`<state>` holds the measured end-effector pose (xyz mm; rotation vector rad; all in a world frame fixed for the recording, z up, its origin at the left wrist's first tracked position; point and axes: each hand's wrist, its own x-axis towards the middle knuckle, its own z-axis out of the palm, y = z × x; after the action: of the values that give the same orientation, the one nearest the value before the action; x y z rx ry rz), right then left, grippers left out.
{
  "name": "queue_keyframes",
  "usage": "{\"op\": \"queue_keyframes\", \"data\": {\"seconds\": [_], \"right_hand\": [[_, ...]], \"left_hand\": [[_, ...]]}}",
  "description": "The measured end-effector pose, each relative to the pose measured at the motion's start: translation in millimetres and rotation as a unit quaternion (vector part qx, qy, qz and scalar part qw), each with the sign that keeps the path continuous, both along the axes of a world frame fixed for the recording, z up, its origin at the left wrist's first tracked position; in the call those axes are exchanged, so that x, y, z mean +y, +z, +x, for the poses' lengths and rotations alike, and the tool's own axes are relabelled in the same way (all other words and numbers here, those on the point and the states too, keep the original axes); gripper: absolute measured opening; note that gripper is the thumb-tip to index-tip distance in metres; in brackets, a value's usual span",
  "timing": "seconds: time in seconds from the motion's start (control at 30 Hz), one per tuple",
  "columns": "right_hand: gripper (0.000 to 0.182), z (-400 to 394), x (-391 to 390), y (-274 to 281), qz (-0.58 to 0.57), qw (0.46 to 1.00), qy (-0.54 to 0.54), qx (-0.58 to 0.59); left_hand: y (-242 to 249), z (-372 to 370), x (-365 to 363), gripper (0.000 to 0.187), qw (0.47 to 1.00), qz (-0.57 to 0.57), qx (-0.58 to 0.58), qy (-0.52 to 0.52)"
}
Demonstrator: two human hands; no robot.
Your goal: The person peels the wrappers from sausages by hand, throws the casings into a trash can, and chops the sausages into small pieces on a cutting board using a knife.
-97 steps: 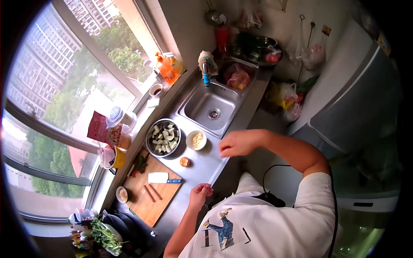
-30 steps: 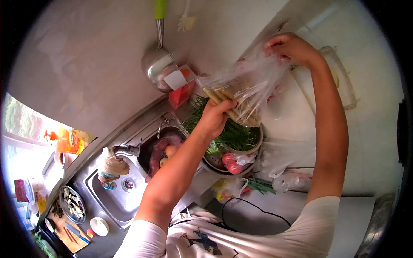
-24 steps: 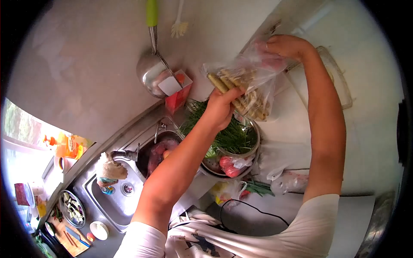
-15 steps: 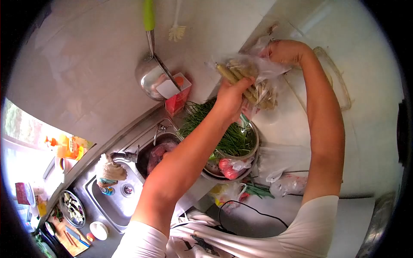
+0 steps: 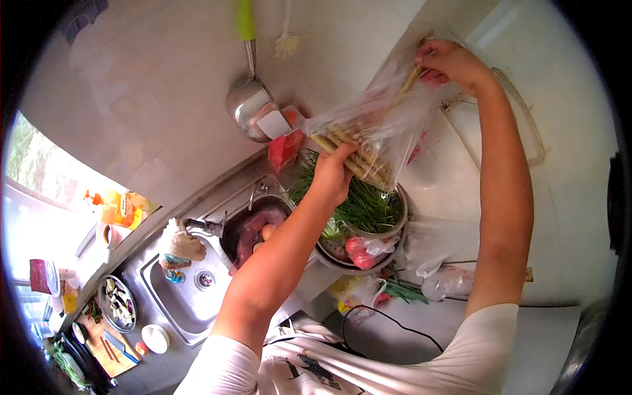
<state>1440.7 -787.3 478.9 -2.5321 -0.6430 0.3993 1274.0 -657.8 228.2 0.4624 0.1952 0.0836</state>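
Several tan sticks (image 5: pixel 375 172), seemingly light, stiff and best held mid-length, fill the soft bag (image 5: pixel 403 122) the left hand (image 5: pixel 333 176) clasps; the right hand (image 5: pixel 449 60) pinches a single stick (image 5: pixel 411 80).

head camera is looking forward and down from above the white cloth shirt (image 5: pixel 421 378), closely facing the clear plastic bag (image 5: pixel 390 126).

Facing a kitchen corner between a pale left wall (image 5: pixel 151 112) and a pale right wall (image 5: pixel 573 99).
Catching bright daylight through a window (image 5: pixel 33 151) at far left, with green foliage (image 5: pixel 25 141) outside; following a metal counter (image 5: pixel 164 368) along the left wall, past a double-basin steel sink (image 5: pixel 186 334); reaching a smooth grey panel (image 5: pixel 543 336) low at right.
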Motion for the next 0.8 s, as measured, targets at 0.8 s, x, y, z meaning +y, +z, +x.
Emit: {"op": "queue_keyframes", "data": {"seconds": [0.8], "right_hand": [[0.017,-319.6,72.2,-173.8,0.376,0.899,0.012,0.226]], "left_hand": [[-56.2,-329.0,129.2,0.029,0.97,0.225,0.09,0.013]]}}
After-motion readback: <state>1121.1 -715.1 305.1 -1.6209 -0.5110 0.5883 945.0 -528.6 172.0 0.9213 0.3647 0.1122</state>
